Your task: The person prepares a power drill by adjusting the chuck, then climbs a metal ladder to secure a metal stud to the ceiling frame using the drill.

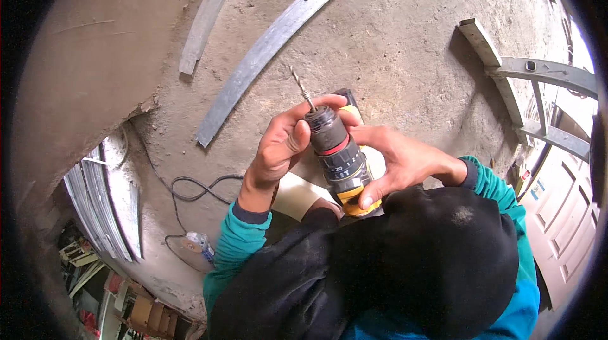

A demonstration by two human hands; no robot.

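A yellow and black cordless drill (345, 172) is held up in front of me, its nose tilted away and slightly left. From its dark chuck (326, 126) sticks a spiral drill bit (301, 89). My left hand (278, 143) is closed round the chuck near the bit, thumb on the near side and fingers reaching across the far side. Around the drill's body is my right hand (405, 161), its thumb laid along the yellow rear casing. The drill's handle is mostly hidden behind the body and my right hand.
Two long metal strips (269, 48) lie on the rough concrete floor (405, 48) ahead. A metal frame (500, 70) stands at right, above a panelled door (560, 226). At left are an angle grinder (199, 245) with its black cord (190, 188) and stacked metal profiles (101, 200).
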